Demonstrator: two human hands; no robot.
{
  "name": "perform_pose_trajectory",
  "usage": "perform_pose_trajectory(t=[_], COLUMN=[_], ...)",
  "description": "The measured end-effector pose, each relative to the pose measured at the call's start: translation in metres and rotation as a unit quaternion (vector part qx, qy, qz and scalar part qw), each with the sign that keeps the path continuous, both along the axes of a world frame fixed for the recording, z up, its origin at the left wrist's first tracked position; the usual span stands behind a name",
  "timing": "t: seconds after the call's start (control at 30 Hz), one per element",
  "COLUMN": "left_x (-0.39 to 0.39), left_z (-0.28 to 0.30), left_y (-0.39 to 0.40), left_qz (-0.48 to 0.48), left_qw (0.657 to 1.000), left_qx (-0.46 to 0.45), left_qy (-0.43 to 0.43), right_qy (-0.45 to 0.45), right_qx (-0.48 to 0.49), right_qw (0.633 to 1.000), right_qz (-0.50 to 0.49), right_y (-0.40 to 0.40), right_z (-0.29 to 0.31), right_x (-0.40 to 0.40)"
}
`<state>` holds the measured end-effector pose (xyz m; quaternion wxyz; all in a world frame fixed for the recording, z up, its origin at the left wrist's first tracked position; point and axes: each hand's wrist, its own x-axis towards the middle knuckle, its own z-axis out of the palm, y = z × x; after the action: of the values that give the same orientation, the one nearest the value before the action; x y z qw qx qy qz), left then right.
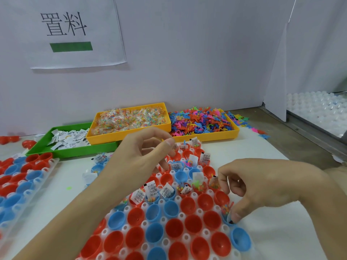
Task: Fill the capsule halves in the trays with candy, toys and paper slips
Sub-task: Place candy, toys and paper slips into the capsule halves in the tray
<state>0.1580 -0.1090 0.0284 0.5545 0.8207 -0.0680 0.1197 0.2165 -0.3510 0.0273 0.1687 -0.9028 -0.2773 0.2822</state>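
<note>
White table point(266, 147), far bins of slips, candy, toys. Left hand point(139, 156) curled over capsule tray point(184, 237), contents unclear. Right hand point(249, 186) pinches candy packet point(225, 210) into blue capsule.

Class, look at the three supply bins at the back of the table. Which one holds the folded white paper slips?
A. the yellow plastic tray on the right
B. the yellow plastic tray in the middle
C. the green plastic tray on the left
C: the folded white paper slips lie in the green plastic tray; the middle yellow tray holds bagged candy, and the right yellow tray holds small coloured toys.
</note>
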Motion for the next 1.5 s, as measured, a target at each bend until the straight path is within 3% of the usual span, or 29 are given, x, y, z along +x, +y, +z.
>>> perform_pose_trajectory(t=[0.27,0.43,0.57,0.7,0.83,0.9,1.2,1.4,1.5], left_x=[-0.008,-0.007,-0.006,-0.005,-0.010,-0.011,-0.013,-0.010,-0.010], left_z=[0.005,-0.025,-0.066,-0.088,-0.083,-0.085,-0.085,-0.089,-0.090], left_y=[0.034,0.094,0.119,0.124,0.134,0.136,0.135,0.137,0.138], left_qz=[0.081,0.261,0.361,0.363,0.307,0.301,0.308,0.313,0.315], left_qw=[0.996,0.965,0.932,0.929,0.910,0.903,0.891,0.893,0.893], left_qx=[-0.022,-0.020,-0.029,-0.033,-0.263,-0.294,-0.328,-0.321,-0.318], left_qy=[-0.019,-0.020,0.026,0.058,0.096,0.085,0.055,0.047,0.045], right_qy=[0.016,-0.094,-0.159,-0.189,-0.196,-0.202,-0.316,-0.310,-0.308], right_qx=[0.153,0.289,0.332,0.337,0.334,0.333,0.292,0.148,0.134], right_qw=[0.988,0.947,0.913,0.893,0.886,0.883,0.870,0.915,0.918], right_qz=[0.002,-0.101,-0.177,-0.230,-0.254,-0.262,-0.238,-0.212,-0.210], right_y=[-0.016,-0.009,0.001,0.006,0.011,0.014,0.055,0.080,0.084], right_z=[-0.006,-0.025,-0.046,-0.064,-0.077,-0.080,-0.054,-0.041,-0.046], right_x=[0.017,0.036,0.050,0.061,0.067,0.070,0.110,0.147,0.155])
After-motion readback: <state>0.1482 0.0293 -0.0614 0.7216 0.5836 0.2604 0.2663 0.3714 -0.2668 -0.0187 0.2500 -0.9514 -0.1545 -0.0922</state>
